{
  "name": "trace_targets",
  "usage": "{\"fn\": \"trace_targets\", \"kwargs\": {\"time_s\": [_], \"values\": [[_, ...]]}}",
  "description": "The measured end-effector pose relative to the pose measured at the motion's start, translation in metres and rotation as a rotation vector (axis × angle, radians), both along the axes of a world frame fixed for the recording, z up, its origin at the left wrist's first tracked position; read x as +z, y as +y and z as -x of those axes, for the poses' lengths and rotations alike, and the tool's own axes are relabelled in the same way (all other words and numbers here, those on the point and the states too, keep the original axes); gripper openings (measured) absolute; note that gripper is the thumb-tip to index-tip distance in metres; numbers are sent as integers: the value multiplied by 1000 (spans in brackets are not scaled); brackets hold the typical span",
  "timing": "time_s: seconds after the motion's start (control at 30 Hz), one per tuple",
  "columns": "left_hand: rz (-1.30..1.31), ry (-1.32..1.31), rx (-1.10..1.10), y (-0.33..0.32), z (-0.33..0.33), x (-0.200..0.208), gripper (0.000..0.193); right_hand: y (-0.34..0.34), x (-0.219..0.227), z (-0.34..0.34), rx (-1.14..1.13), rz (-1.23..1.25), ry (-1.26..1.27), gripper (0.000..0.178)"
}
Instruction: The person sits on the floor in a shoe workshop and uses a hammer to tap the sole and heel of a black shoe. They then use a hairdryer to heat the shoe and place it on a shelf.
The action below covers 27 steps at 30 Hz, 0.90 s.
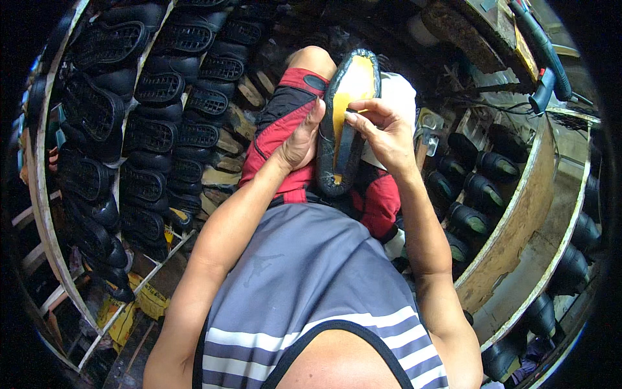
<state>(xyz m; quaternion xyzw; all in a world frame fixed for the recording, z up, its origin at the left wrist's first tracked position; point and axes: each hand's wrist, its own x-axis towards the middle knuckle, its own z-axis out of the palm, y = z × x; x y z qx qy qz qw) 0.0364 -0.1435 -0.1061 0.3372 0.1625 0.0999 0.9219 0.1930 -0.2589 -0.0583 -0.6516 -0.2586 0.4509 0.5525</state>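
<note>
A black shoe upper [326,139] lies bottom up over my lap, its edge folded in around a yellow insole board [356,72]. The toe points away from me and bright light washes out part of the board. My left hand [302,141] grips the shoe from its left side, with the fingers mostly hidden beneath it. Over the middle of the sole, my right hand [387,126] has thumb and forefinger pinched together. What they hold is too small to make out. A dark grey strip [348,144] shows along the waist, just below the fingertips.
Black shoes with ridged soles [162,87] fill a rack at the left. More black shoes [476,217] stand at the right beside a wooden board [518,214]. Wooden pieces [227,146] lie on the floor. A dark tool with a hose [547,71] hangs at upper right.
</note>
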Motion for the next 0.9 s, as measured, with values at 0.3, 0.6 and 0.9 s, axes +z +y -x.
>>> {"fn": "trace_targets", "kwargs": {"time_s": [0.3, 0.6, 0.9], "values": [[-412, -6, -2, 3, 2, -3, 128, 3, -7, 12, -38, -106, -699, 18], [-589, 1, 109, -7, 0, -36, 112, 2, -11, 22, -199, 32, -930, 57], [-422, 126, 67, 11, 15, 62, 125, -31, -5, -9, -466, -119, -246, 70]]}}
